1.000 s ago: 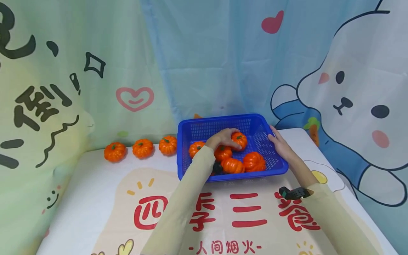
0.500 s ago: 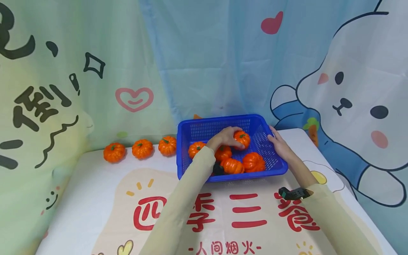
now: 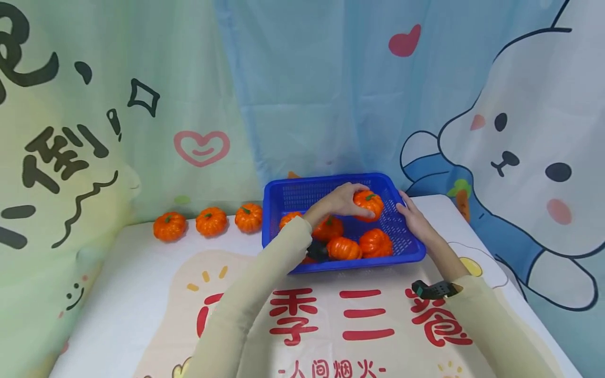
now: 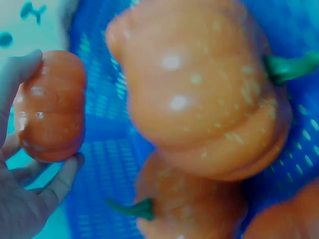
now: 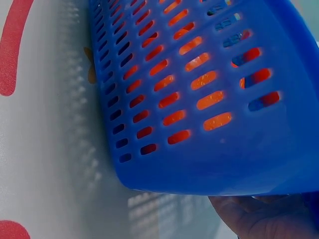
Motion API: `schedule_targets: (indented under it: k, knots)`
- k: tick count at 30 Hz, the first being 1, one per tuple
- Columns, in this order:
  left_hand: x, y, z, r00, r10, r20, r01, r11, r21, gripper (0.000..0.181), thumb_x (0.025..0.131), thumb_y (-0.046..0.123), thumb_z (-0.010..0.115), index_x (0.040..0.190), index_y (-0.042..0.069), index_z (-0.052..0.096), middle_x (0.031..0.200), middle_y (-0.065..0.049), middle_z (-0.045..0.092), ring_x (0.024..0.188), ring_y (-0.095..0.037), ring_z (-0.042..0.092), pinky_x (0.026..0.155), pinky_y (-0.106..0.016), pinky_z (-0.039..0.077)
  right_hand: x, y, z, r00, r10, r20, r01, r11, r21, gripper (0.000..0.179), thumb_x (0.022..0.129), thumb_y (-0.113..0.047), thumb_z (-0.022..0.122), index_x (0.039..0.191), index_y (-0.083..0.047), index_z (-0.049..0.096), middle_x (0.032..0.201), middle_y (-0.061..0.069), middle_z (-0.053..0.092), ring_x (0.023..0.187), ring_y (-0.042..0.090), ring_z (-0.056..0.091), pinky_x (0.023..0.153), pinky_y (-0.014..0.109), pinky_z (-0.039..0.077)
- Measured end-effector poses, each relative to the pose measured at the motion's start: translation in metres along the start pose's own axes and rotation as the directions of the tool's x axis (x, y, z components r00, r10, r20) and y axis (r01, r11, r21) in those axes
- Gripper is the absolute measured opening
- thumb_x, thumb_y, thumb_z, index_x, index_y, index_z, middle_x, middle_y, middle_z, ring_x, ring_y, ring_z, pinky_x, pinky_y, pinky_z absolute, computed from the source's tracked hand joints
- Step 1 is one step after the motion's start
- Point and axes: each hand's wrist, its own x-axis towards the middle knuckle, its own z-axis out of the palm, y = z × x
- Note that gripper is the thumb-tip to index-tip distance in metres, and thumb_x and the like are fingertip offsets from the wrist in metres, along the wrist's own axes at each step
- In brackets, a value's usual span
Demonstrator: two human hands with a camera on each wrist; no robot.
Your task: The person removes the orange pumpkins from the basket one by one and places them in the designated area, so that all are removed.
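A curtain [image 3: 302,84], green on the left and blue on the right, fills the background, with a big white bear print on the right side. In front of it stands a white table [image 3: 113,299] printed with red characters. A blue slotted basket [image 3: 331,179] sits near the table's far edge. 2 pale sleeves, the left sleeve [image 3: 246,304] and the right sleeve [image 3: 501,320], reach forward to it.

The left hand [image 3: 342,199] grips 1 orange pumpkin [image 3: 369,206], thumb on 1 side and fingers on the other, over the right half of the basket and apart from the pumpkins there. The right hand [image 3: 418,220] touches the basket's right end at the rim; I cannot tell whether its fingers close round it.

At least 4 other pumpkins [image 3: 376,242] lie in the basket, partly behind the left arm; their orange shows through the slots in the right wrist view. 3 more pumpkins [image 3: 211,221] sit in a row on the table, left of the basket. Smallest are the black wrist devices, 1 on the right wrist [image 3: 435,289] and 1 at the left, partly hidden.
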Motion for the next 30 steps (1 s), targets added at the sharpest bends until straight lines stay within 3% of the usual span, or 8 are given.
schedule_targets:
  k: [8,16,25,30]
  knots:
    - [-0.049,0.017,-0.022,0.998,0.059,-0.01,-0.058,0.997,0.051,0.075,0.081,0.05,0.073,0.145,0.024,0.044,0.129,-0.008,0.05,0.103,-0.018,0.054,0.076,-0.022,0.052,-0.001,0.001,-0.003,1.0,-0.006,-0.01,0.006,1.0,-0.008,0.062,0.105,-0.044,0.02,0.155,-0.027,-0.013,0.162,0.022,-0.005,0.146,0.052,0.009,0.114,0.071,0.008]
    - [-0.09,0.004,-0.026,0.997,0.076,-0.028,-0.076,0.997,-0.007,0.073,0.08,0.046,0.074,0.143,0.024,0.045,0.127,-0.008,0.05,0.104,-0.02,0.055,0.079,-0.023,0.055,-0.002,0.003,-0.002,1.0,0.007,-0.006,-0.007,1.0,-0.004,0.062,0.105,-0.047,0.019,0.154,-0.029,-0.014,0.163,0.018,-0.007,0.146,0.052,0.007,0.112,0.073,0.009]
    - [-0.13,-0.002,-0.036,0.984,0.066,-0.164,-0.068,0.998,-0.007,0.073,0.077,0.047,0.076,0.141,0.028,0.047,0.126,-0.004,0.05,0.101,-0.019,0.057,0.081,-0.032,0.057,-0.001,-0.001,0.005,1.0,-0.002,-0.006,0.002,1.0,0.0,0.065,0.104,-0.048,0.022,0.155,-0.027,-0.012,0.163,0.018,-0.006,0.147,0.051,0.006,0.113,0.072,0.007]
    - [-0.153,-0.009,-0.044,0.978,0.066,-0.199,-0.072,0.997,-0.019,0.071,0.078,0.045,0.077,0.141,0.027,0.047,0.128,-0.004,0.05,0.105,-0.02,0.057,0.081,-0.033,0.057,-0.002,-0.002,0.004,1.0,0.0,-0.016,0.0,1.0,-0.004,0.065,0.104,-0.049,0.021,0.155,-0.027,-0.012,0.163,0.019,-0.005,0.146,0.051,0.008,0.113,0.073,0.007]
